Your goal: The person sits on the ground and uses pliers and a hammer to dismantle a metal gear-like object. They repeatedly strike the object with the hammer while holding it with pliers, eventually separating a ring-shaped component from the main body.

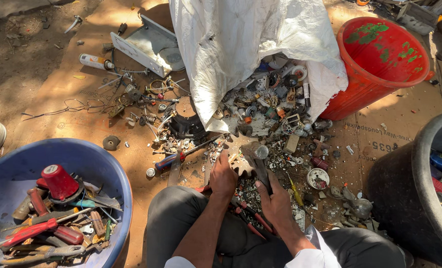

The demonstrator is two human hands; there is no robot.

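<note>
Two hands at work over a heap of metal scrap

The left hand (223, 174) steadies a toothed gear (241, 158) on the ground while the right hand (275, 201) grips a hammer (257, 160) over it. A white sack (241, 44) spills parts beside a red bucket (380, 64); a blue tub (89, 164) holds screwdrivers.

A large white woven sack (241, 44) is seen lying open at the top centre. Flattened brown cardboard (380, 134) with dark print is spread beneath it. A white tube (96, 61) with a label is seen at upper left.
</note>
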